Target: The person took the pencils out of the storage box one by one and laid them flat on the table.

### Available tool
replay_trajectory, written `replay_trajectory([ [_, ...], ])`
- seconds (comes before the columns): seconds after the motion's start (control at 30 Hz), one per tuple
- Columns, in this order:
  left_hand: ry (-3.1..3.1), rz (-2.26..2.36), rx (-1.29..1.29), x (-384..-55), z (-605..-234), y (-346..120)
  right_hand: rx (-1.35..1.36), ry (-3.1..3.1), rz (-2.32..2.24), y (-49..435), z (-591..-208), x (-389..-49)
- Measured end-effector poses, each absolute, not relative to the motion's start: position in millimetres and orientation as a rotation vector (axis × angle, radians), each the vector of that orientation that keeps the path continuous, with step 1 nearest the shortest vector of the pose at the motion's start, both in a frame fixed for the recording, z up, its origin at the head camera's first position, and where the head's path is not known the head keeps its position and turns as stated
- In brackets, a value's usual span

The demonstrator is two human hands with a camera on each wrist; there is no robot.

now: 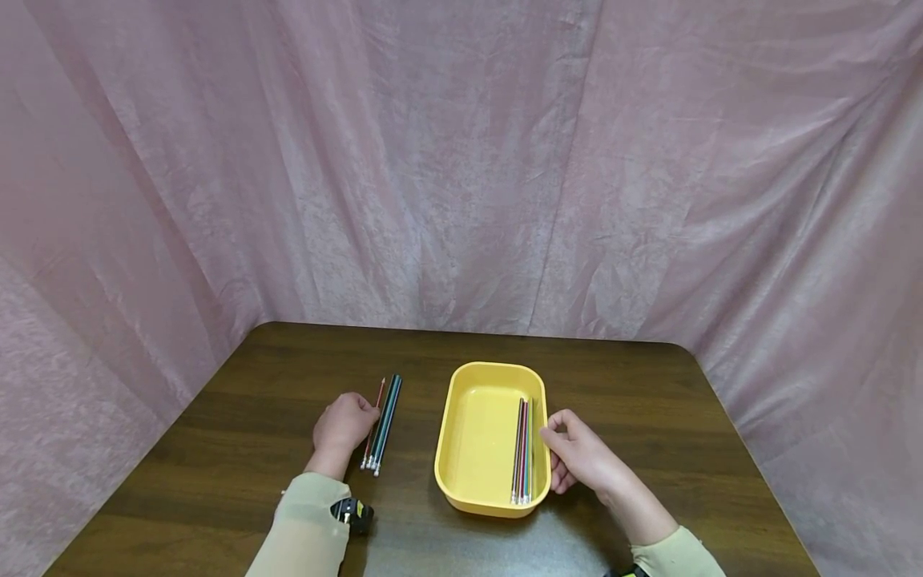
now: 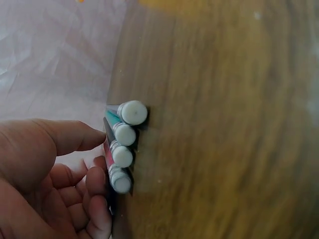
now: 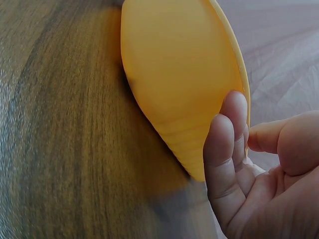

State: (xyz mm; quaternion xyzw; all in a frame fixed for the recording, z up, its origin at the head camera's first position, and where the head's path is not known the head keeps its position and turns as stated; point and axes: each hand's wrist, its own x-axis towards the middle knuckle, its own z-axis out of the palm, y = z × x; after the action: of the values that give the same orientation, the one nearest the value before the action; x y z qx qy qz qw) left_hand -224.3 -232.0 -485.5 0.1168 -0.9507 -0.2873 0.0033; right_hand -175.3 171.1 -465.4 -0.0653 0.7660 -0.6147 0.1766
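In the head view, a few pencils lie side by side on the table left of a yellow tray (image 1: 476,449). My left hand (image 1: 344,425) is at the left side of this row, pinching the red pencil (image 1: 380,393) between thumb and curled fingers. Dark green pencils (image 1: 389,417) lie right beside it. White eraser ends (image 2: 124,134) of the row face the left wrist camera. At the tray's right wall my right hand (image 1: 580,457) grips the rim, its fingers (image 3: 219,149) along the outside. Several coloured pencils (image 1: 522,453) lie lengthwise inside, against that wall.
A dark brown wooden table (image 1: 303,353) with rounded far corners carries everything. Pink curtains (image 1: 461,176) hang behind it and along both sides. A small black device (image 1: 352,513) is strapped at the left sleeve.
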Motion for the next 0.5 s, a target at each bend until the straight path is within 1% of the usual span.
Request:
replay_trajectory([
  [0.5,-2.997,-0.879,0.38,-224.8,-487.0,-228.9,-0.198,2.173,-1.75,170.1,-467.1,-174.0],
])
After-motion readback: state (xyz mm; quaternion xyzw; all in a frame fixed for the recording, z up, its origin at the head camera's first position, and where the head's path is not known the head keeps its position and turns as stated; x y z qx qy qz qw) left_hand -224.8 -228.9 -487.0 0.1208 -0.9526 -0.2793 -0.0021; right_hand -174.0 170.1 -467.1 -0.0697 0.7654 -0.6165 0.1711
